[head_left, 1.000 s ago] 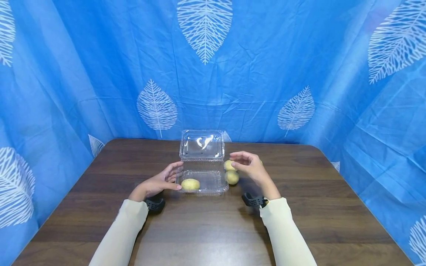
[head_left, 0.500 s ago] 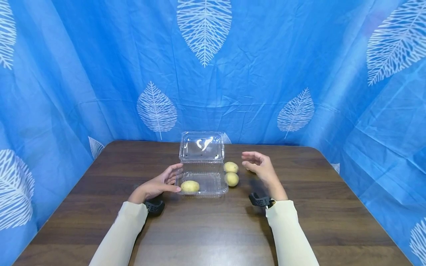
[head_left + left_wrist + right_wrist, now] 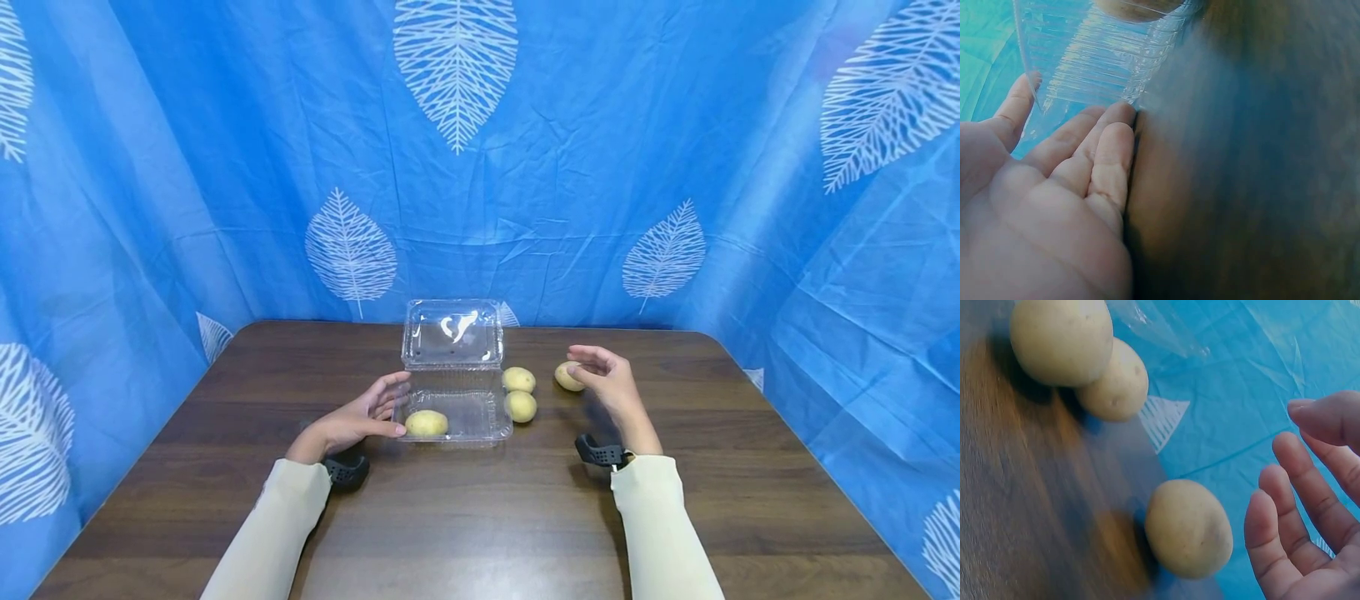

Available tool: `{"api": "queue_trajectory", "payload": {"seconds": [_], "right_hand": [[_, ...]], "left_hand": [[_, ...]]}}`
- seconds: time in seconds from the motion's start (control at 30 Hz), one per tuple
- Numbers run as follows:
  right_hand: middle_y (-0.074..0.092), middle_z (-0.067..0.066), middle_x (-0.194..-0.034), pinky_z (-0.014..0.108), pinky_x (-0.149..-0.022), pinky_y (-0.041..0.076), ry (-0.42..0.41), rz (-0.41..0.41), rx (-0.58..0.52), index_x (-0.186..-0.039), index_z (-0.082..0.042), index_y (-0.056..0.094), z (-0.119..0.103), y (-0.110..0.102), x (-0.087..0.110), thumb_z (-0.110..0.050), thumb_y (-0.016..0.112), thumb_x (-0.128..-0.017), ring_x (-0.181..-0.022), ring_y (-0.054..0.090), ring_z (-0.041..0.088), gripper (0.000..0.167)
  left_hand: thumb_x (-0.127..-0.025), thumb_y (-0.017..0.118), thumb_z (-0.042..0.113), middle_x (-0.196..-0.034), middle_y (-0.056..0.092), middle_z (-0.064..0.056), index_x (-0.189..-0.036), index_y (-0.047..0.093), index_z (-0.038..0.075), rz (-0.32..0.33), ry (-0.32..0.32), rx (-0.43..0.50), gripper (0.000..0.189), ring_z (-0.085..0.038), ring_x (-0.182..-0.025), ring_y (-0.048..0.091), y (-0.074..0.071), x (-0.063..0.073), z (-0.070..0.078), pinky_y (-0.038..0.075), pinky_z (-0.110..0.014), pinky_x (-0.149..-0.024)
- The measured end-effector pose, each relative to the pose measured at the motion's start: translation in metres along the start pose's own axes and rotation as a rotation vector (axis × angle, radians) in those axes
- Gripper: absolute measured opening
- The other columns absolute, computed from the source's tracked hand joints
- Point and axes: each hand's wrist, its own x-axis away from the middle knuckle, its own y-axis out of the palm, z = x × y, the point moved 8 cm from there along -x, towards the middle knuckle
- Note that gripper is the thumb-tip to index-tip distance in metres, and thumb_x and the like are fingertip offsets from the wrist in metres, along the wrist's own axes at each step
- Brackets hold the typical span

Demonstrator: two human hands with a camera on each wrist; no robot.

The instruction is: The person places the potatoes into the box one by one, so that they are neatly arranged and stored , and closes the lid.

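Note:
A clear plastic clamshell box (image 3: 472, 414) lies on the table with its lid (image 3: 453, 335) raised at the back. One potato (image 3: 427, 423) is inside, at the front left. My left hand (image 3: 352, 421) rests at the box's left side. In the left wrist view its fingers (image 3: 1110, 156) lie fairly straight against the ribbed wall, and the thumb touches the rim. Two potatoes (image 3: 518, 380) (image 3: 521, 407) stand right of the box. Farther right, my right hand (image 3: 611, 387) is beside another potato (image 3: 568, 377); the right wrist view shows a gap between this potato and the relaxed fingers (image 3: 1263, 531).
The brown wooden table (image 3: 480, 517) reaches back to a blue curtain (image 3: 555, 167) with white leaf prints. Dark straps (image 3: 600, 452) sit at both wrists, below pale sleeves.
My right hand has moved right, away from the two potatoes near the box, to the separate potato. The left hand and the box have stayed in place.

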Motion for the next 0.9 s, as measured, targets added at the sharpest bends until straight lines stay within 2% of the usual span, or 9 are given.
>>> {"api": "queue_trajectory", "payload": {"seconds": [0.13,0.27,0.4,0.5,0.63,0.83,0.9], "right_hand": [[0.076,0.017,-0.124,0.014,-0.090,0.055,-0.006,0.018,-0.010,-0.135,0.019,0.061,0.003,-0.005,0.000,0.006,0.072,-0.098,-0.102,0.068,-0.002,0.041],[0.075,0.015,-0.128,0.013,-0.092,0.055,0.037,0.044,0.000,-0.137,0.017,0.061,0.009,-0.008,0.001,0.004,0.074,-0.099,-0.107,0.067,0.003,0.042],[0.065,0.026,-0.144,0.012,-0.096,0.050,0.092,0.074,0.029,-0.142,0.014,0.059,0.017,-0.011,0.001,0.003,0.074,-0.099,-0.126,0.063,0.023,0.047],[0.059,0.029,-0.150,0.017,-0.103,0.047,0.121,0.098,0.043,-0.145,0.012,0.058,0.024,-0.014,0.001,0.004,0.073,-0.098,-0.137,0.055,0.036,0.050],[0.055,0.031,-0.154,0.027,-0.110,0.044,0.146,0.108,0.047,-0.147,0.011,0.056,0.033,-0.014,0.002,0.006,0.072,-0.097,-0.140,0.052,0.039,0.053],[0.050,0.031,-0.158,0.014,-0.098,0.045,0.180,0.084,0.031,-0.153,0.010,0.050,0.044,-0.014,0.003,0.006,0.070,-0.098,-0.143,0.050,0.043,0.059],[0.049,0.032,-0.159,0.013,-0.098,0.045,0.189,0.075,0.022,-0.154,0.010,0.048,0.047,-0.012,0.003,0.006,0.070,-0.099,-0.145,0.049,0.044,0.060]], "left_hand": [[-0.097,0.078,0.010,-0.176,0.006,-0.033,-0.170,0.007,0.000,0.005,0.003,0.001,0.102,-0.053,-0.162,0.009,0.000,0.000,0.000,0.008,-0.062,-0.132],[-0.097,0.078,0.009,-0.176,0.006,-0.033,-0.170,0.007,0.000,0.013,0.004,0.001,0.102,-0.053,-0.162,0.009,-0.001,0.000,-0.002,0.008,-0.062,-0.132],[-0.097,0.078,0.009,-0.176,0.006,-0.033,-0.170,0.007,0.001,0.014,0.004,0.001,0.102,-0.052,-0.162,0.009,-0.002,0.000,-0.002,0.008,-0.062,-0.132],[-0.097,0.078,0.010,-0.176,0.006,-0.033,-0.170,0.007,0.000,0.013,0.005,0.003,0.102,-0.052,-0.163,0.008,-0.002,0.001,-0.002,0.008,-0.062,-0.132],[-0.097,0.078,0.010,-0.176,0.006,-0.032,-0.169,0.008,-0.001,0.011,0.012,0.002,0.102,-0.052,-0.163,0.008,-0.002,0.001,-0.002,0.008,-0.062,-0.132],[-0.097,0.078,0.010,-0.176,0.006,-0.032,-0.169,0.008,-0.001,0.007,0.020,0.000,0.101,-0.052,-0.163,0.007,-0.001,0.000,-0.002,0.008,-0.063,-0.132],[-0.097,0.078,0.010,-0.177,0.005,-0.032,-0.169,0.008,-0.001,0.005,0.019,-0.001,0.102,-0.052,-0.163,0.007,-0.001,0.000,-0.002,0.008,-0.063,-0.132]]}}
